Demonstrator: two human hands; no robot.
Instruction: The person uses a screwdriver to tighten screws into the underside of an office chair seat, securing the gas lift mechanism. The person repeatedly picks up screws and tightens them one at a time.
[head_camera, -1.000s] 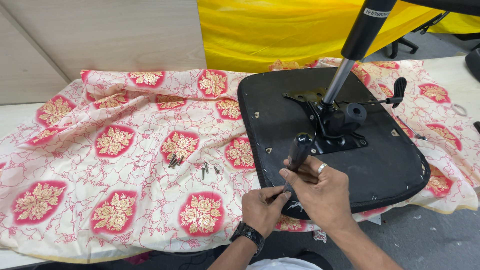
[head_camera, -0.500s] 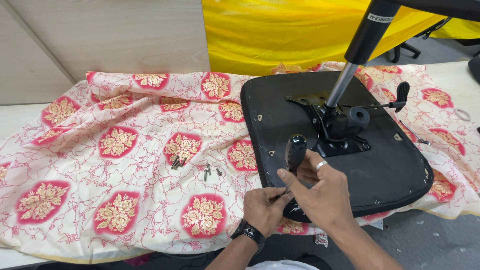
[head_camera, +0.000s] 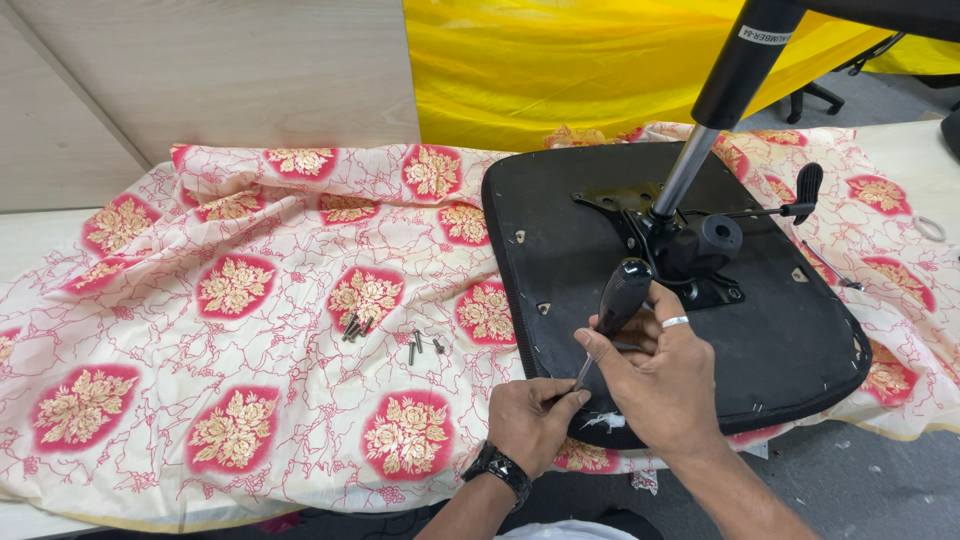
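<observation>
The right hand (head_camera: 660, 375), clamped on the screwdriver (head_camera: 612, 315), has tilted its handle more upright while the left hand (head_camera: 530, 420) pinches the shaft at the near edge of the upturned chair seat (head_camera: 780, 340), suggesting driving continues.

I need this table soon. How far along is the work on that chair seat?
Done: the metal plate with its post sits on the upturned seat. In hand: the right hand drives a screwdriver at the seat's near edge while the left hand steadies its tip. Left: loose screws lie on the cloth.
</observation>
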